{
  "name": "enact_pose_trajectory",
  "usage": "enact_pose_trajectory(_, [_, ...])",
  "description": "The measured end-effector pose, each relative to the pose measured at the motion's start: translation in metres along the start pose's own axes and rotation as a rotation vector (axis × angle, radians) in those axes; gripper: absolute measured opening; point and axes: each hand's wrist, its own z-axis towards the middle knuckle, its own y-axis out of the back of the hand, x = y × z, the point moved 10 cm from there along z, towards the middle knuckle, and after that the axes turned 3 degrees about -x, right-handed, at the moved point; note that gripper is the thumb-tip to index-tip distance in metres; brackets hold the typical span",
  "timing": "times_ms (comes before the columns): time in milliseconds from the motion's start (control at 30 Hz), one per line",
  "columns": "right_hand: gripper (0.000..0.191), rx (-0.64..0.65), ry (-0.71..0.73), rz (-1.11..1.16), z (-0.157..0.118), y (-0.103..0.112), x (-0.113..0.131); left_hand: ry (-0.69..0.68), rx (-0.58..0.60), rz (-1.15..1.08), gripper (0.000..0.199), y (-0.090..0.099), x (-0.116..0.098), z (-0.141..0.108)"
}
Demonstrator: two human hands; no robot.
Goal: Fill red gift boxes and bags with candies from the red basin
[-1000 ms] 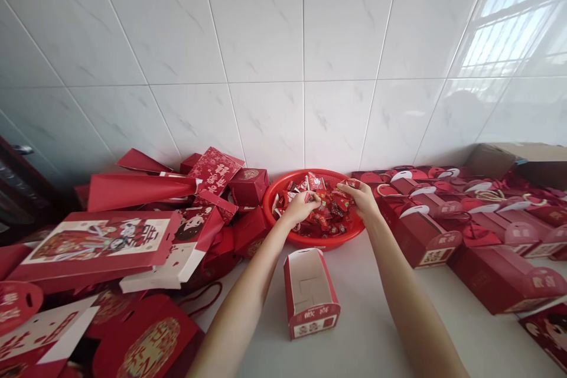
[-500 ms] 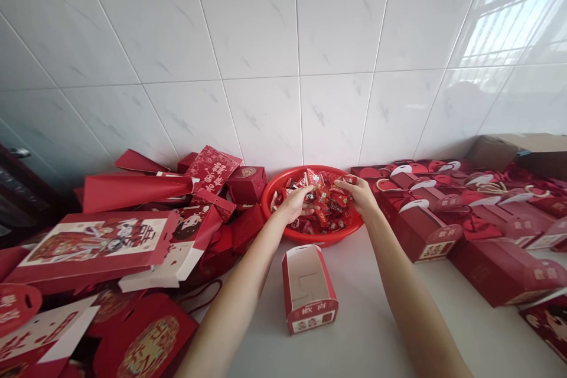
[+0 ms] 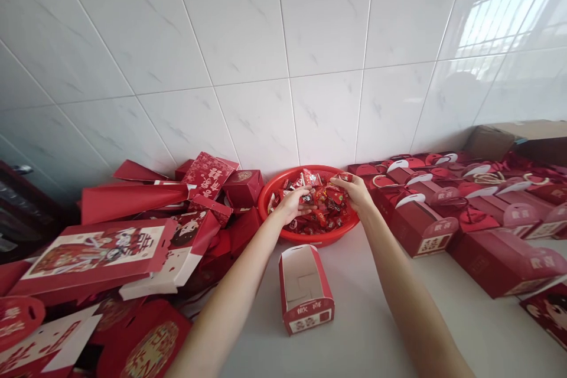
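A round red plastic basket [image 3: 311,240] of wrapped candies [image 3: 325,204] stands against the tiled wall. My left hand [image 3: 290,207] is inside its left part, curled around a few wrapped candies between thumb and fingers. At the basket's right rim, my right hand [image 3: 358,192] pinches a red-wrapped candy [image 3: 343,177] with thumb and fingertips. Just in front of the basket, between my forearms, sits an open red gift box [image 3: 305,289] with a pale inside; no candies show in it.
Flattened and partly folded red boxes [image 3: 97,248] lie heaped on the left. Rows of folded red gift boxes [image 3: 425,227] with rounded handles fill the right. A brown cardboard carton [image 3: 509,136] stands at the back right. The white tabletop [image 3: 354,307] shows around the open box.
The view has shifted and tilted slightly. Both hands stay at the basket, with the right hand still pinching a candy at the rim. The open box has not moved on the table.
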Motion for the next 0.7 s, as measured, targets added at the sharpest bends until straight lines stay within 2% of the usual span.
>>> enact_pose_trajectory(333, [0.038, 0.13, 0.008, -0.038, -0.006, -0.015, 0.003, -0.001, 0.091, 0.012, 0.022, -0.018, -0.005, -0.014])
enact_pose_trajectory(600, [0.04, 0.158, -0.005, -0.092, -0.008, -0.019, 0.0, -0.088, -0.054, -0.009, 0.023, -0.002, -0.013, -0.013])
enact_pose_trajectory(700, [0.041, 0.15, 0.007, -0.125, -0.008, -0.017, 0.0, -0.096, -0.035, -0.013, 0.027, -0.004, -0.014, -0.014])
